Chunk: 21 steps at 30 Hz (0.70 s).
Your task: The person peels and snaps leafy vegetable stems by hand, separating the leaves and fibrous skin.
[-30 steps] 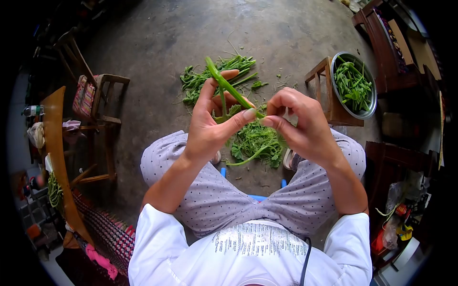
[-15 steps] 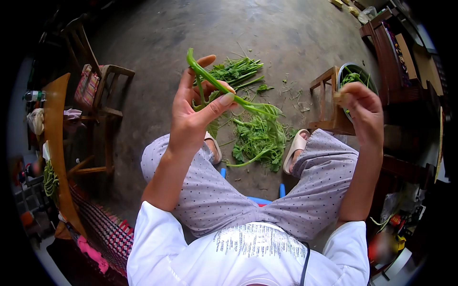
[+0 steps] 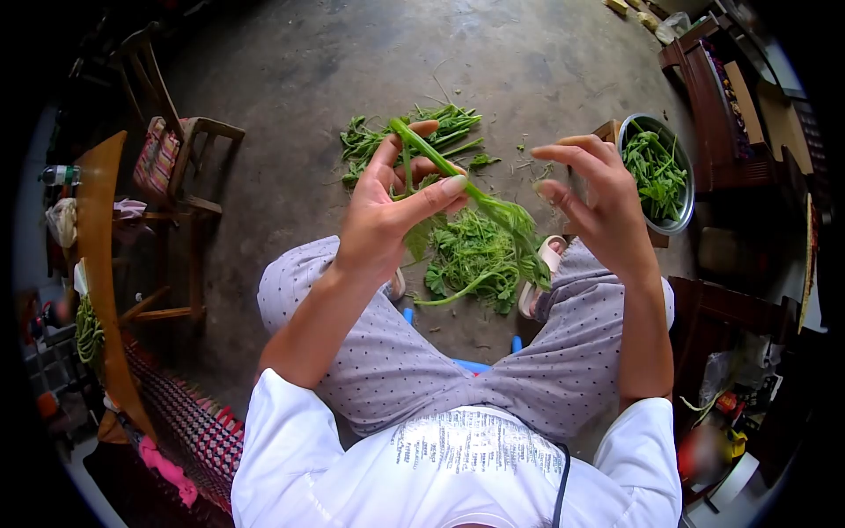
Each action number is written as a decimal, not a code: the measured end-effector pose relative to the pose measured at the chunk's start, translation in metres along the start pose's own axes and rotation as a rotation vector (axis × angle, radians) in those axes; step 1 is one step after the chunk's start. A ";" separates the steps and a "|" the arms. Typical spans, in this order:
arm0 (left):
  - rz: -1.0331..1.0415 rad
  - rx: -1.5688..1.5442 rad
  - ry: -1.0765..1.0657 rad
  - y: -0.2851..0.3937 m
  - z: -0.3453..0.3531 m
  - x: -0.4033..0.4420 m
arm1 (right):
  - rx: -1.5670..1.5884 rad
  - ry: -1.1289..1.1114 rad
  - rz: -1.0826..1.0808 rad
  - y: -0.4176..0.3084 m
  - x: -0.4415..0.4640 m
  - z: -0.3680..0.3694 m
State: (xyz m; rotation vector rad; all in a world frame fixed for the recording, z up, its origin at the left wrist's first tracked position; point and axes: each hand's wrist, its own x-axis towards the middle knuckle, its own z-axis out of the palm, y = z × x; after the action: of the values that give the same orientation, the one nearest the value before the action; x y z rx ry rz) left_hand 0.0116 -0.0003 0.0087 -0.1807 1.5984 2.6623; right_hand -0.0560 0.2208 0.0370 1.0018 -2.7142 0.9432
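A green leafy stem [image 3: 482,195] is pinched between the thumb and fingers of my left hand [image 3: 387,207], its thick end pointing up and left, its leafy end drooping right. My right hand [image 3: 598,198] is in the air to the right of that stem, thumb and forefinger apart with nothing between them. Below the hands, a loose pile of leaves and stringy peelings [image 3: 475,255] lies on the floor between my feet. A bundle of green stems [image 3: 453,123] rests on the floor beyond my left hand and is partly covered by it.
At the right, a metal basin [image 3: 691,198] holding green pieces [image 3: 656,172] sits on a wooden stool [image 3: 607,132]. A wooden chair [image 3: 207,132] and a table edge [image 3: 110,246] stand on the left. Dark wooden furniture [image 3: 726,167] lines the right side.
My right hand has come left from in front of the basin toward the stem, its fingers spreading. My left hand has shifted right and slightly down with the stem.
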 end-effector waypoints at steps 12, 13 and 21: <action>-0.182 0.498 -0.090 -0.002 -0.022 0.014 | 0.268 0.036 0.022 -0.016 -0.001 0.012; 0.107 0.762 0.059 -0.001 -0.016 0.012 | 0.292 0.022 0.024 -0.014 -0.001 0.011; 0.945 1.210 -0.082 -0.007 0.004 0.008 | 0.528 -0.101 0.108 -0.013 -0.003 0.010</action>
State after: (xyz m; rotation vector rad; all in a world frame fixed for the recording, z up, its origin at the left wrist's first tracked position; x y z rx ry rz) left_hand 0.0041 0.0065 0.0031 0.8614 3.4000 1.3514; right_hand -0.0447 0.2090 0.0345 0.9981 -2.6749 1.7335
